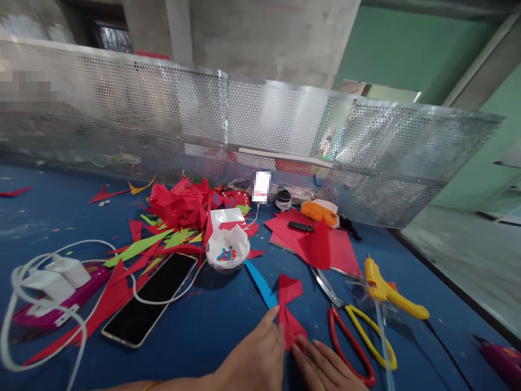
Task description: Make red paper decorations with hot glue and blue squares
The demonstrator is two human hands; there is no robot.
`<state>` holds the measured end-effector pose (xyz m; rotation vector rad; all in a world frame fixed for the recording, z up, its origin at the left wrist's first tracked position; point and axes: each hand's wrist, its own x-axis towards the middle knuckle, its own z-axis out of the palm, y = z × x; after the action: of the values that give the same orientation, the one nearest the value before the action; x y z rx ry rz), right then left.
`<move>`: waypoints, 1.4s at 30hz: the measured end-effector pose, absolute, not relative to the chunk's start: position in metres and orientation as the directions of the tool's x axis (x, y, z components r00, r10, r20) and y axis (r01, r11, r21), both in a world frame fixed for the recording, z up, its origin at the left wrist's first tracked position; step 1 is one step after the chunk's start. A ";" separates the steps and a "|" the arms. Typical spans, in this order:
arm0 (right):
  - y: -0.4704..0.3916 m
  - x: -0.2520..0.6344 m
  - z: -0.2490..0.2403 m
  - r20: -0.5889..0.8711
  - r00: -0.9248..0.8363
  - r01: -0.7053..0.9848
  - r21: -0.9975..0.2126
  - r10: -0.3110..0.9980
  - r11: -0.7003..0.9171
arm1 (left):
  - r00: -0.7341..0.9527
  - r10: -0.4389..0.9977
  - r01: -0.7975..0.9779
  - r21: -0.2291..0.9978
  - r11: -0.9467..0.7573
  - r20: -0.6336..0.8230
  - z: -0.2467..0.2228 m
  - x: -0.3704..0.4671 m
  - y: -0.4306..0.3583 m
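A piece of folded red paper [288, 293], pinched narrow near its middle, lies on the blue table before me. My left hand [255, 353] grips its left edge, the fingertips on the paper and the underside of the grip hidden. Fingers stretched out and low to the table, my right hand [323, 366] touches the paper's lower right corner. A strip of blue paper [261, 285] lies just beyond the left fingertips. Right of the paper rest scissors [336, 301] with one red and one yellow handle, blades partly under red sheets [317, 244].
A yellow glue gun [380, 285] with a cord lies right. A white-lined bowl [228, 250] holds small coloured bits. Left are a phone [152, 298], white cables [18, 288] and red scraps [179, 203]. A black cutter [300, 226] tops the sheets; perforated metal panels [280, 114] border the back.
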<state>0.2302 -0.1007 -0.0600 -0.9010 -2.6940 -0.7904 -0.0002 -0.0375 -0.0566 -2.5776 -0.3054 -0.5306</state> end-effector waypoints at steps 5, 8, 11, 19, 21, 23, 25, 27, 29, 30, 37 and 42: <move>-0.113 0.220 -0.061 0.330 -0.761 0.649 0.387 0.558 0.655 | 0.904 0.157 0.297 -0.322 -0.899 0.397 -0.042 -0.003 -0.045; -0.121 0.217 -0.052 0.360 -0.696 0.714 0.256 0.621 0.652 | 0.919 0.146 0.278 -0.339 -0.899 0.367 -0.034 -0.003 -0.047; -0.131 0.213 -0.036 0.312 -0.625 0.775 0.139 0.715 0.617 | 0.920 0.153 0.279 -0.330 -0.902 0.360 -0.031 -0.001 -0.048; -0.143 0.202 -0.013 0.139 -0.537 0.840 -0.001 0.832 0.543 | 0.929 0.253 0.312 -0.202 -0.929 0.271 -0.019 -0.002 -0.048; -0.143 0.202 -0.013 0.128 -0.536 0.841 -0.008 0.834 0.541 | 0.938 0.244 0.291 -0.180 -0.940 0.244 -0.015 -0.002 -0.047; -0.143 0.202 -0.013 0.125 -0.531 0.843 -0.023 0.838 0.537 | 0.946 0.240 0.278 -0.164 -0.946 0.216 -0.011 -0.002 -0.045; -0.143 0.202 -0.012 0.124 -0.523 0.845 -0.053 0.843 0.532 | 0.951 0.225 0.258 -0.148 -0.955 0.211 -0.008 -0.003 -0.042; -0.141 0.203 -0.010 0.125 -0.513 0.847 -0.084 0.849 0.524 | 0.949 0.231 0.257 -0.102 -0.961 0.215 -0.006 -0.005 -0.039; -0.139 0.204 -0.007 0.122 -0.504 0.850 -0.106 0.855 0.516 | 0.942 0.262 0.273 -0.025 -0.962 0.208 -0.004 -0.007 -0.036; -0.138 0.204 -0.005 0.119 -0.498 0.852 -0.116 0.859 0.510 | 0.940 0.276 0.279 0.013 -0.960 0.202 -0.003 -0.008 -0.034; -0.135 0.199 0.000 0.119 -0.500 0.860 -0.048 0.858 0.507 | 0.948 0.226 0.254 -0.105 -0.962 0.224 -0.009 -0.010 -0.041; -0.138 0.194 -0.004 0.135 -0.534 0.845 0.048 0.835 0.532 | 0.956 0.160 0.213 -0.204 -0.955 0.247 -0.014 -0.005 -0.043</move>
<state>0.1937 -0.1375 -0.0036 -1.4657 -2.6655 -0.1628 -0.0052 -0.0428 -0.0140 -2.8780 -0.2784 -0.3356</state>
